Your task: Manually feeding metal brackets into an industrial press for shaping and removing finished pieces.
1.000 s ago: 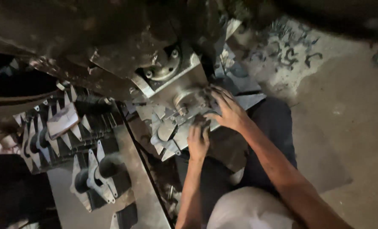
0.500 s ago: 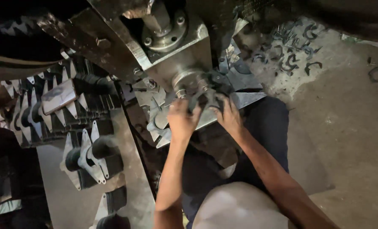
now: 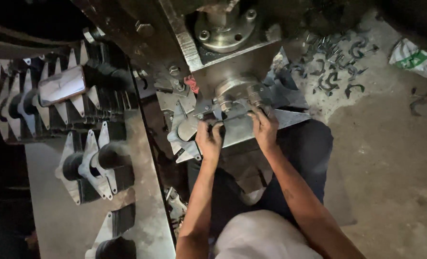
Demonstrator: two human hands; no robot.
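Gripping a flat grey metal blank [image 3: 194, 125] by its near edge, the left hand [image 3: 208, 139] is curled closed on it, knuckles up, just under the round steel die [image 3: 237, 91] of the heavy press machine [image 3: 223, 33]. That blank lies on the pale steel press plate [image 3: 242, 132], with its far end at the foot of the die. Beside it, the right hand [image 3: 265, 128] presses down on the plate, fingers bent toward the die; whether it pinches anything cannot be told, since the fingertips are in shadow.

To the left, rows of stacked pointed metal stampings [image 3: 79, 76] stand on edge on a grey work surface [image 3: 141, 192], some threaded on dark rods. A small red part [image 3: 192, 84] sits on the machine frame near the die. Curved black metal offcuts [image 3: 338, 62] are scattered on the concrete floor [image 3: 391, 168] at upper right, beside a white sack [image 3: 415, 57].
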